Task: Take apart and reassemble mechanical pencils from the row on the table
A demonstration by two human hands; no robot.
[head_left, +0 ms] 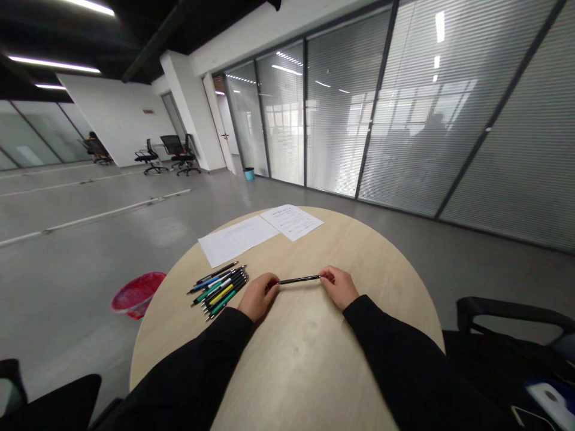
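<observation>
A slim black pen (299,279) is stretched level between my two hands, above or on the round wooden table. My left hand (259,297) pinches its left end, and my right hand (340,288) pinches the right end, fingers closed. Just left of my left hand lies a loose pile of pens (221,293), mostly black, with blue, green, yellow and white barrels among them. They point roughly the same way, slanting up to the right. The pen's tips are partly covered by my fingers.
Two printed sheets, a left one (238,240) and a right one (293,221), lie at the far side of the round table (305,371). A red plastic basin (138,293) is on the floor to the left. A black chair armrest (512,308) stands close on the right.
</observation>
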